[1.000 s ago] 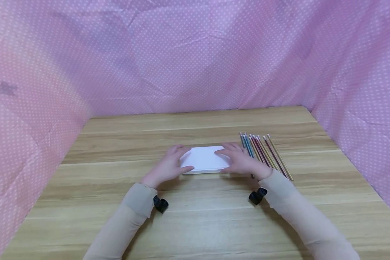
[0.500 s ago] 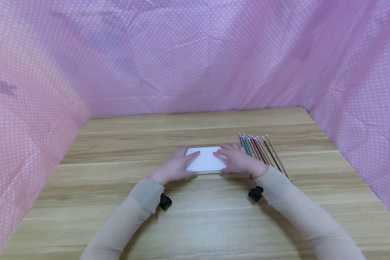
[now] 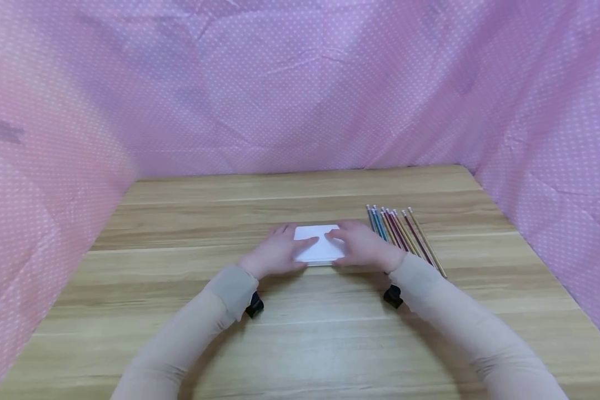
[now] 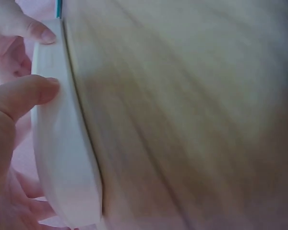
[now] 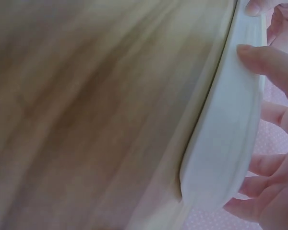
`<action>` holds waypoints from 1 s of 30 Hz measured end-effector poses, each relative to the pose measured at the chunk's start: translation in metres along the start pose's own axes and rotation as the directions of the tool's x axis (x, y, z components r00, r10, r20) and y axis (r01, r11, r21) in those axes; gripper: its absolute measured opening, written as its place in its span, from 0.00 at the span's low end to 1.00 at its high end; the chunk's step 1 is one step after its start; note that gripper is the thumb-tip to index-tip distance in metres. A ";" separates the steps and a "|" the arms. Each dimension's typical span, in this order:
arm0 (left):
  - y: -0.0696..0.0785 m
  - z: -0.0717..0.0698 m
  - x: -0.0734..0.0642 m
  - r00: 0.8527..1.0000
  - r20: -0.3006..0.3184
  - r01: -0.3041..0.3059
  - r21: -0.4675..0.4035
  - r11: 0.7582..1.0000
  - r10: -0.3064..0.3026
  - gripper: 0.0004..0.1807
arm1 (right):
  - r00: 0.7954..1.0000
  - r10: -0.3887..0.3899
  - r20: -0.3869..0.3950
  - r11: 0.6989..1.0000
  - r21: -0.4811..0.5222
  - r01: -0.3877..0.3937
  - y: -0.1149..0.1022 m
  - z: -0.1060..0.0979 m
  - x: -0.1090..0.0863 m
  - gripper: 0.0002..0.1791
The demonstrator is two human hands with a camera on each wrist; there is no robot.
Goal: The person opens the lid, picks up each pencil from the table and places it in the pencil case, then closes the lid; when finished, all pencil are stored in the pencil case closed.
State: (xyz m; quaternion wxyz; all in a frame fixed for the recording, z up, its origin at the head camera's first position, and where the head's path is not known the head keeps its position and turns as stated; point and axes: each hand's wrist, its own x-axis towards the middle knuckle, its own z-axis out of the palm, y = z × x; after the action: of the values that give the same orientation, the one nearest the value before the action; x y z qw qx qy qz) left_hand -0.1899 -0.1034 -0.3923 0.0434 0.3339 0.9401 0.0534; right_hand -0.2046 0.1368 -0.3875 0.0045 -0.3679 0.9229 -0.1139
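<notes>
A flat white box [image 3: 320, 251] with rounded ends lies on the wooden table [image 3: 320, 333], in front of the person. Its left part is gripped by the left hand [image 3: 275, 253], thumb on the near side and fingers reaching round to the far side. The right hand [image 3: 367, 247] holds the right part the same way. In the left wrist view the left thumb [image 4: 31, 93] presses on the box's side wall, near the other hand's thumb [image 4: 41, 32]. The right wrist view shows the right thumb [image 5: 264, 60] on that wall, with spread fingers [image 5: 266, 187] behind.
Several pencils with white eraser ends lie side by side right of the box: blue ones, dark red ones and a gold pencil [image 3: 428, 243] at the outer right. The right hand and forearm hide some of their near ends. A pink dotted cloth [image 3: 300, 100] hangs around the table's back and sides.
The left hand has slid right along the box, covering more of its left end and nearing the right hand. The right hand has shifted only slightly left. The pencils lie as before.
</notes>
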 end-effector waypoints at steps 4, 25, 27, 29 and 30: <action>0.001 -0.001 0.003 1.000 -0.017 -0.019 0.016 1.000 0.020 0.34 | 1.000 0.002 0.012 1.000 0.013 -0.002 0.001 0.000 0.000 0.35; 0.007 0.002 0.010 0.998 -0.037 0.047 -0.020 0.999 -0.048 0.35 | 0.994 -0.108 -0.004 0.992 0.066 0.108 0.013 -0.001 0.009 0.36; 0.006 0.001 0.010 0.998 -0.044 0.044 -0.014 0.999 -0.044 0.35 | 0.992 -0.126 -0.008 0.990 0.059 0.126 0.014 -0.002 0.011 0.36; 0.004 -0.001 0.010 0.998 -0.053 0.034 -0.009 0.999 -0.034 0.36 | 0.991 -0.134 -0.012 0.990 0.045 0.135 0.014 -0.004 0.013 0.36; 0.003 -0.001 0.010 0.998 -0.063 0.027 -0.006 1.000 -0.027 0.36 | 0.991 -0.132 -0.014 0.990 0.042 0.132 0.014 -0.005 0.014 0.36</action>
State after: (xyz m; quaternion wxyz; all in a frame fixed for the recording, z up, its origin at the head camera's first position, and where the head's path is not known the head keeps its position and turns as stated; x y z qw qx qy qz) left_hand -0.1957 -0.0951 -0.3910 0.0153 0.3193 0.9453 0.0656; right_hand -0.2251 0.1384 -0.3849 -0.0001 -0.4274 0.8938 -0.1356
